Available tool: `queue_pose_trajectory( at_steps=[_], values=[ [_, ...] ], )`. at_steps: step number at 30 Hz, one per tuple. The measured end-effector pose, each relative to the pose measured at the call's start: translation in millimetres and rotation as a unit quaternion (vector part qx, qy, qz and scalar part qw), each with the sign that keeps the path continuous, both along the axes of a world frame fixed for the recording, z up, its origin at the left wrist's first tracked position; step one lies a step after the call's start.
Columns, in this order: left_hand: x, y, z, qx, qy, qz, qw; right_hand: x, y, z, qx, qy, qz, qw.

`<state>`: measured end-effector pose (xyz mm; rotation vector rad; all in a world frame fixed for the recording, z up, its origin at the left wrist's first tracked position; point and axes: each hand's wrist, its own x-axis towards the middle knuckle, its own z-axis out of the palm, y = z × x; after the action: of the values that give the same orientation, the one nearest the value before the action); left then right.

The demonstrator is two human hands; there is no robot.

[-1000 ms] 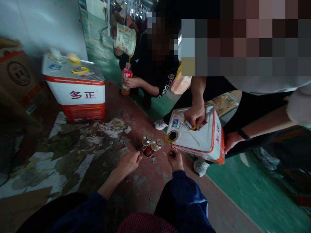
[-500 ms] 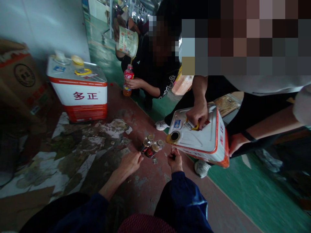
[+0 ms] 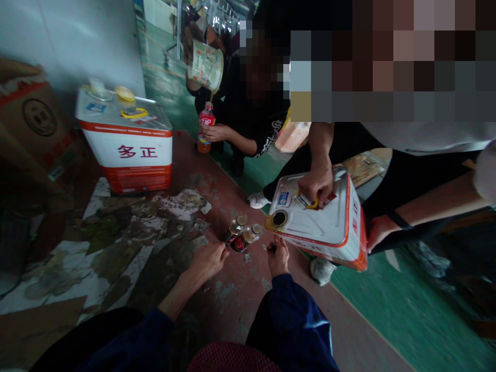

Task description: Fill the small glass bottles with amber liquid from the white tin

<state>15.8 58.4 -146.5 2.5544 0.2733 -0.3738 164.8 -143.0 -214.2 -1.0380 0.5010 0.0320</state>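
Note:
My left hand rests low over the stained red floor, fingertips pinched against the foot of the nearest of three small capped bottles. My right hand is curled around a small dark thing, which is too small to identify. It sits just below the open spout of a white and red square tin. Another person tilts that tin, one hand on its yellow handle and the other hand under its base.
A second square tin stands upright at the back left beside a cardboard box. A crouching person pours from a round can into a red-labelled bottle. Torn stained paper covers the floor on the left.
The tilted tin has shifted slightly to the right and lower. My right hand has dropped a little beneath its spout. My left hand has stayed by the bottles.

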Motion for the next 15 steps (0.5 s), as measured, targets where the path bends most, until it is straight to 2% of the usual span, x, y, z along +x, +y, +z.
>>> queue_pose_trajectory(
  at_steps=[7, 15],
  values=[
    [0.4, -3.4, -0.5, 0.000, 0.001, 0.003, 1.000, 10.2, -3.6, 2.5, 0.070, -0.009, -0.004, 0.997],
    [1.0, -4.0, -1.6, 0.003, 0.009, -0.005, 1.000, 17.6, -10.6, -1.6, 0.099, 0.015, 0.020, 0.995]
  ],
)
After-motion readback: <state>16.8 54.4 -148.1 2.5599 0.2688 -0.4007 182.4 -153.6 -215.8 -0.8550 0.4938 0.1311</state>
